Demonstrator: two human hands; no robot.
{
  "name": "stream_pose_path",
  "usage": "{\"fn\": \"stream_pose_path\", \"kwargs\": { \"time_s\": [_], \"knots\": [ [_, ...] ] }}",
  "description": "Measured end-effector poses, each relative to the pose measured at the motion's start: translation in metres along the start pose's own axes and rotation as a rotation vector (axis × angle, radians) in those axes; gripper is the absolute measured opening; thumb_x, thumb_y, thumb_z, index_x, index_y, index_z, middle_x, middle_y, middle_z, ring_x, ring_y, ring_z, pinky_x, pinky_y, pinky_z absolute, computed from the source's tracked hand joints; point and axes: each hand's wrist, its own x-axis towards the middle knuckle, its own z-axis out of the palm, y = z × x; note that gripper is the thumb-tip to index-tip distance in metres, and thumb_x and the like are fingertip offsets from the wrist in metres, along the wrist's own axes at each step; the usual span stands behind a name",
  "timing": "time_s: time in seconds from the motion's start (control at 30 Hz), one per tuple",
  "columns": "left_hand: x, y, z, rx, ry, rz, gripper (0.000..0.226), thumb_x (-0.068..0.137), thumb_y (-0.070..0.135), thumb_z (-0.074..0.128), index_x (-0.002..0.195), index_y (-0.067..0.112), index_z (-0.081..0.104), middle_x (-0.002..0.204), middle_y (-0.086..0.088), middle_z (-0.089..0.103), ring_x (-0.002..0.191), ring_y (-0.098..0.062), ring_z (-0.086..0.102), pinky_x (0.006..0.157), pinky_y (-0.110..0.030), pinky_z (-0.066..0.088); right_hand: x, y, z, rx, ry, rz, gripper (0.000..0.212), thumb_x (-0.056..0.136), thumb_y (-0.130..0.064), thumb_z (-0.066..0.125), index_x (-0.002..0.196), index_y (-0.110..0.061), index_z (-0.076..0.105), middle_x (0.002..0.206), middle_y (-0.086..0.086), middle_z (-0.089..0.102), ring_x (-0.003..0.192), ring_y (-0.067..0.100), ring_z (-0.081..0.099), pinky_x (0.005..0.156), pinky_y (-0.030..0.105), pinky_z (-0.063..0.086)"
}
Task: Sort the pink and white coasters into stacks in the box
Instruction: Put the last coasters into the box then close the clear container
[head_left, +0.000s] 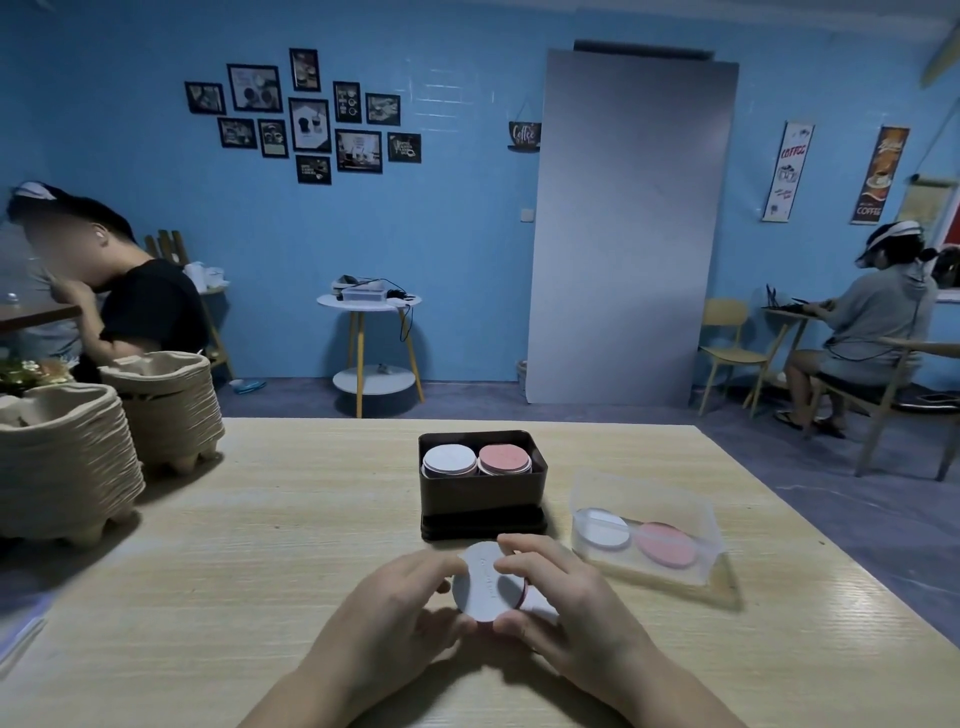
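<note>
Holding a small stack of coasters (485, 582) between both hands just above the wooden table (249, 519), white one on top with a pink edge peeking out underneath. Our left hand (400, 597) cups the left side, and our right hand (561, 592) pinches the right rim with thumb and fingers. Just behind sits the dark box (483, 499), with a white stack (450, 460) on its left and a pink stack (504, 457) on its right. Off to the right is a clear plastic tray (649, 540) with one white and one pink coaster. Stacked egg cartons (67, 462) sit far left.
</note>
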Motion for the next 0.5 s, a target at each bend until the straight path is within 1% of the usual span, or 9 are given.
{"fn": "stream_pose_path", "kwargs": {
  "time_s": [0.1,0.17,0.23,0.3,0.4,0.5],
  "knots": [
    [0.001,0.0,0.0,0.001,0.002,0.0,0.026,0.086,0.039,0.07,0.107,0.03,0.058,0.1,0.018,0.06,0.087,0.0,0.054,0.065,-0.022,0.051,0.0,0.003,0.002,-0.005,-0.027,0.006,0.04,0.09,-0.046,0.069,0.124,-0.027,0.059,0.148,-0.008,0.048,0.132,0.001,0.048,0.105,0.019,0.041],
    [0.002,-0.001,0.001,0.001,-0.014,0.002,0.023,0.089,0.038,0.069,0.108,0.03,0.059,0.105,0.02,0.058,0.09,0.001,0.053,0.065,-0.017,0.049,0.001,0.005,0.003,-0.027,-0.064,0.022,0.04,0.09,-0.05,0.067,0.123,-0.03,0.058,0.153,-0.007,0.043,0.135,0.002,0.046,0.107,0.019,0.039],
    [0.004,0.0,0.002,-0.004,-0.027,0.002,0.022,0.091,0.04,0.068,0.109,0.029,0.061,0.11,0.019,0.059,0.093,0.0,0.055,0.067,-0.016,0.051,0.002,0.007,0.003,-0.058,-0.108,0.036,0.038,0.09,-0.053,0.065,0.119,-0.03,0.059,0.153,-0.007,0.043,0.136,0.006,0.045,0.107,0.021,0.038],
    [0.006,0.001,0.003,0.003,-0.036,0.003,0.023,0.091,0.042,0.065,0.109,0.027,0.063,0.112,0.017,0.062,0.095,-0.003,0.058,0.067,-0.018,0.052,0.003,0.008,0.002,-0.083,-0.132,0.047,0.038,0.089,-0.054,0.065,0.115,-0.028,0.06,0.149,-0.005,0.047,0.135,0.011,0.047,0.107,0.023,0.039],
    [0.012,0.004,0.002,0.04,-0.061,-0.004,0.026,0.091,0.043,0.063,0.112,0.028,0.064,0.115,0.015,0.064,0.096,-0.008,0.062,0.067,-0.022,0.054,0.002,0.009,-0.003,-0.103,-0.122,0.083,0.039,0.087,-0.057,0.064,0.113,-0.028,0.061,0.145,-0.007,0.05,0.13,0.009,0.049,0.103,0.024,0.042],
    [0.022,0.003,0.002,0.068,-0.091,-0.007,0.033,0.093,0.048,0.061,0.121,0.029,0.062,0.122,0.018,0.062,0.101,-0.004,0.06,0.076,-0.017,0.049,-0.001,0.014,-0.01,-0.099,-0.086,0.16,0.034,0.086,-0.056,0.064,0.109,-0.031,0.06,0.145,-0.011,0.049,0.13,0.006,0.047,0.1,0.026,0.044]
  ]
}}
